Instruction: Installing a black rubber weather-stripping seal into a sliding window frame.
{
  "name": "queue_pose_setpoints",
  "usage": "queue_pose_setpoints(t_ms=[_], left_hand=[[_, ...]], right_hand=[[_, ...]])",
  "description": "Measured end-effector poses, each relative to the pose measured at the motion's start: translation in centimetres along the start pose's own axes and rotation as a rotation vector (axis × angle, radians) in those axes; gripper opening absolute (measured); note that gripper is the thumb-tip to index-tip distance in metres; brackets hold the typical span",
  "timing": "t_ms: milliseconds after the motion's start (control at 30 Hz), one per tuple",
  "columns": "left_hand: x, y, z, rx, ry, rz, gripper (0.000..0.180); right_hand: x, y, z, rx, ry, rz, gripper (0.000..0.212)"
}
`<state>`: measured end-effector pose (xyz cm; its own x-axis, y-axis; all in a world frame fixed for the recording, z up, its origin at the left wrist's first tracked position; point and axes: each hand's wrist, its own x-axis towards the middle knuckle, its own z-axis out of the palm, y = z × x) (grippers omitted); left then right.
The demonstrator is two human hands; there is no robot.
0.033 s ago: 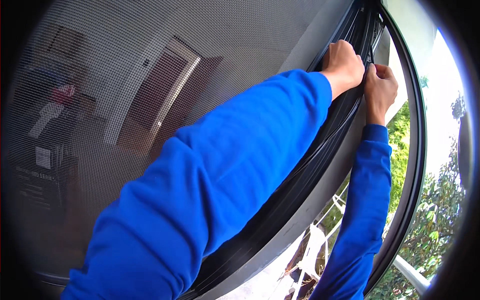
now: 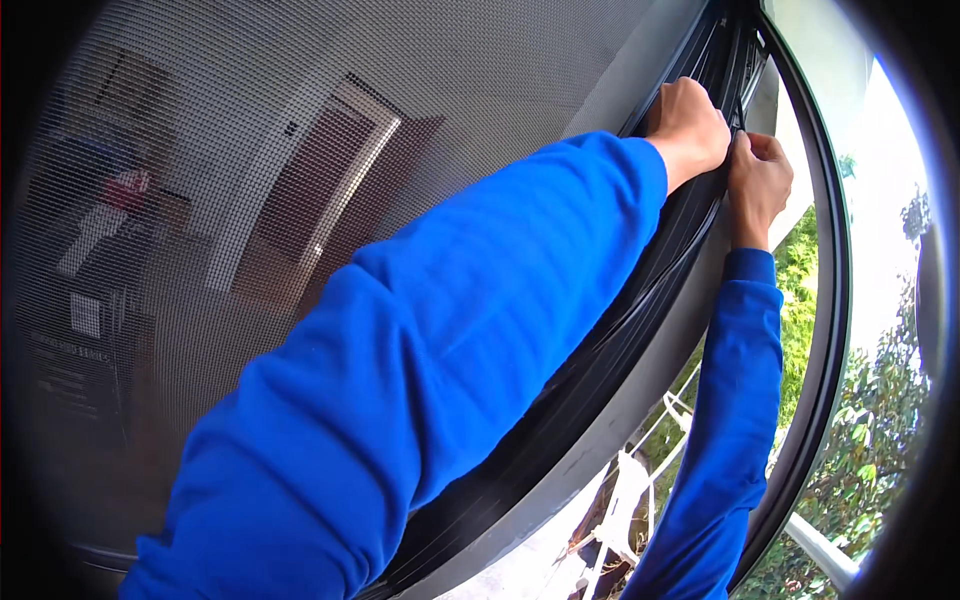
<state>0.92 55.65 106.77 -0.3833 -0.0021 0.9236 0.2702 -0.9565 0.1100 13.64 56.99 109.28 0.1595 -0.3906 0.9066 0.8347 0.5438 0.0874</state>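
Note:
Both hands are raised to the upper part of a black window frame (image 2: 600, 352), beside a dark mesh screen (image 2: 480, 90). My left hand (image 2: 690, 125) is closed against the frame's grooved inner edge, its back toward me; what its fingers hold, if anything, is hidden. Just to its right, my right hand (image 2: 760, 185) pinches a thin black strip (image 2: 740, 112) between thumb and fingers. That strip runs upward along the frame from the fingertips. Below the hands, a loose thin black line (image 2: 668, 268) trails along the frame.
Behind the mesh lie a dark red door (image 2: 315, 180) and stacked boxes (image 2: 90, 320). Another dark frame edge (image 2: 838, 290) curves down at right. Outside are green leaves (image 2: 860, 450), a white pole (image 2: 822, 550) and white bars with pale cloth (image 2: 628, 500).
My right hand has shifted very slightly down and left, with the thin strip still pinched. My left hand has stayed nearly in place.

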Motion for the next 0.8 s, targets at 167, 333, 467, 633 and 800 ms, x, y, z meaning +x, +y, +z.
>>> queue_pose_setpoints(t_ms=[167, 333, 467, 633, 800], left_hand=[[3.8, -1.8, 0.9, 0.206, -0.044, -0.036, 0.015], [5.1, -0.2, 0.5, 0.319, -0.209, -0.18, 0.016], [4.5, -0.3, 1.7, 0.284, -0.25, -0.158, 0.023], [6.1, -2.1, 3.0, 0.408, -0.084, -0.052, 0.03], [3.9, -1.2, 2.9, 0.359, -0.054, 0.047, 0.03]], right_hand=[[-1.6, -0.6, 0.9, 0.026, -0.02, -0.014, 0.024], [-2.8, -1.2, 0.6, 0.008, -0.04, -0.062, 0.022], [-2.9, -0.2, 0.5, -0.006, -0.067, -0.088, 0.021], [-3.1, -0.3, 1.0, -0.024, -0.066, -0.165, 0.022], [-3.1, 0.5, 0.9, -0.019, -0.065, -0.162, 0.023]])
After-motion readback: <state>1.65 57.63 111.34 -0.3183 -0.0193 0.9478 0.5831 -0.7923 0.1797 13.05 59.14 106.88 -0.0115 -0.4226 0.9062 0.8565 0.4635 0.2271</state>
